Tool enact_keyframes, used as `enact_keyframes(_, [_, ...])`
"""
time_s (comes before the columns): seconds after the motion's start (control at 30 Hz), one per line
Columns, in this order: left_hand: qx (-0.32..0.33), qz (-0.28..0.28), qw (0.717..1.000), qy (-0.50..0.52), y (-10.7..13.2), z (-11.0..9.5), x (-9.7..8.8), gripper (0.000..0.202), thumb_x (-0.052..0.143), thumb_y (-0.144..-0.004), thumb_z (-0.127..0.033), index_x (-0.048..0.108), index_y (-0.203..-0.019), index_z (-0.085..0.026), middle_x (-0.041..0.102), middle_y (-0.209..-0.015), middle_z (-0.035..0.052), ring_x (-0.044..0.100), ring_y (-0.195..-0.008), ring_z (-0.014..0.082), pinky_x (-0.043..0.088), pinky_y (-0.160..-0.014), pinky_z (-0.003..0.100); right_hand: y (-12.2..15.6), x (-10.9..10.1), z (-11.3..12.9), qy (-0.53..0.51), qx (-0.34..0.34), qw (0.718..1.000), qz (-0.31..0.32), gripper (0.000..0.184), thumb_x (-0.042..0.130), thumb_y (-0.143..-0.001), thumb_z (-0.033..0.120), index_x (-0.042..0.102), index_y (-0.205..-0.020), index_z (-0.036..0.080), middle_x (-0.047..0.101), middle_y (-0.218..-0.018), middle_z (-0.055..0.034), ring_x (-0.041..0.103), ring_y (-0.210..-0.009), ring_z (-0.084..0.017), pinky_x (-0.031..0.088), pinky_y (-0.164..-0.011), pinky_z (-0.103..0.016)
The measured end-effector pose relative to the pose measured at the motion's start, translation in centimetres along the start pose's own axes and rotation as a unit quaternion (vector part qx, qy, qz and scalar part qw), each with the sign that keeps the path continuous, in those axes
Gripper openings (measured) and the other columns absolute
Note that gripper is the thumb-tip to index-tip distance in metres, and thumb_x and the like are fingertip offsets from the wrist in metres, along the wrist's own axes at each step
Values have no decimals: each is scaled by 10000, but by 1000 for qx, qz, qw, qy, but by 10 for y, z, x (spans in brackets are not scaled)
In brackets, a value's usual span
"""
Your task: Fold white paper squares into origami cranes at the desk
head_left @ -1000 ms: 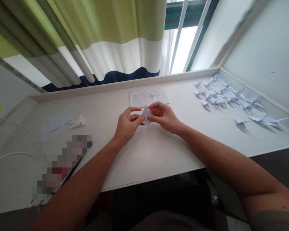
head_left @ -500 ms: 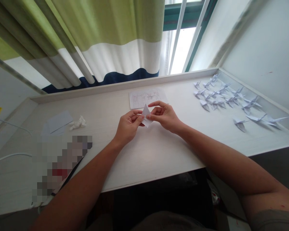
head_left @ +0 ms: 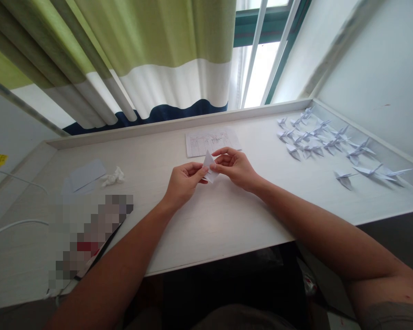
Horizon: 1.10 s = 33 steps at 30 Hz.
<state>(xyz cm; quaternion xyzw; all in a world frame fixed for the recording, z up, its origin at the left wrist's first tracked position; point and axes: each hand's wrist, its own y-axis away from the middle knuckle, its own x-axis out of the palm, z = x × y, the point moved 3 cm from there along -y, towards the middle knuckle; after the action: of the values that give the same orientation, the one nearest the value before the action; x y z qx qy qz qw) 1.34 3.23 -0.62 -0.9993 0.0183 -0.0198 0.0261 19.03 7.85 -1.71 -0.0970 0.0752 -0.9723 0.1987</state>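
Observation:
A small folded piece of white paper (head_left: 209,167), pointed at the top, is held over the middle of the desk between my two hands. My left hand (head_left: 185,184) pinches its left side between thumb and fingers. My right hand (head_left: 234,167) grips its right side with the fingertips, its fingers curved. The paper's lower part is partly hidden behind my fingers. Just beyond my hands lies a printed form (head_left: 211,142).
Several folded white paper cranes (head_left: 316,145) stand at the desk's right end. Left of my hands lie white paper sheets (head_left: 85,176) and crumpled tissue (head_left: 113,177). A pixelated object (head_left: 89,233) covers the near left. A raised rim (head_left: 179,121) runs along the desk's back edge.
My fingers have shifted slightly on the folded paper, and my left hand sits a little closer to it. The head view has moved slightly; the objects on the desk stay in place.

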Motion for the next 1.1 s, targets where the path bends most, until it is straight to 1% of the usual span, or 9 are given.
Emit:
enact_keyframes(0.1, [-11,-12,1000,-4,0,0,-2,404,922,-748,-515,841,-892,-146,817,-830,78,741,-728,188,666,-736,352,1,2,2,8,3,1000,6,497,965,-723,473,686,-1043,215,765,-786,6,738,-753,-173,625,-746,-343])
enact_keyframes(0.3, [-23,-9,999,26,3,-5,2,454,938,-721,-548,827,-873,-135,817,-812,84,788,-786,242,682,-822,426,3,5,9,22,-11,1000,14,521,953,-735,488,661,-1059,203,742,-740,13,732,-697,-178,639,-707,-353])
enact_keyframes(0.47, [-58,-20,997,47,2,0,1,473,918,-748,-552,813,-920,-124,802,-786,82,792,-758,243,670,-834,437,4,6,7,86,-51,995,8,404,861,-828,423,622,-1090,230,700,-822,18,702,-722,-165,626,-679,-340])
enact_keyframes(0.6, [-73,-31,995,64,-1,0,-3,399,928,-742,-468,805,-919,-132,812,-847,79,769,-760,202,655,-837,395,7,8,12,215,-117,969,20,254,790,-828,258,664,-1048,244,709,-1016,-30,686,-936,-192,608,-748,-335])
enact_keyframes(0.67, [-71,-15,995,74,-1,-2,-3,343,914,-754,-404,810,-943,-136,815,-892,75,760,-787,186,645,-857,376,8,8,13,239,-128,962,25,190,759,-841,247,678,-1013,244,731,-1051,-39,685,-961,-199,607,-769,-347])
enact_keyframes(0.8, [-61,26,994,82,1,-4,2,286,861,-767,-301,816,-1002,-143,817,-958,74,770,-868,196,621,-905,370,7,6,13,246,-108,963,-4,131,755,-893,340,695,-946,236,756,-972,-36,686,-876,-195,596,-752,-361])
enact_keyframes(0.9, [-71,26,995,66,1,0,3,277,840,-754,-253,814,-1003,-134,819,-934,78,773,-851,203,612,-872,363,5,4,11,260,-106,960,-20,157,743,-920,364,696,-862,226,738,-912,-33,676,-860,-195,575,-780,-370])
enact_keyframes(1.03, [-81,16,996,35,1,4,3,216,813,-755,-209,820,-955,-130,810,-858,66,739,-756,171,598,-805,327,4,2,10,294,-127,946,-47,199,780,-903,341,662,-801,219,700,-893,-34,651,-853,-200,545,-778,-371])
enact_keyframes(1.1, [-86,13,996,31,1,3,3,210,803,-758,-198,824,-957,-134,808,-851,59,737,-741,167,599,-801,326,5,1,12,324,-166,929,-64,191,795,-896,296,647,-802,220,680,-877,-31,632,-847,-205,530,-768,-371])
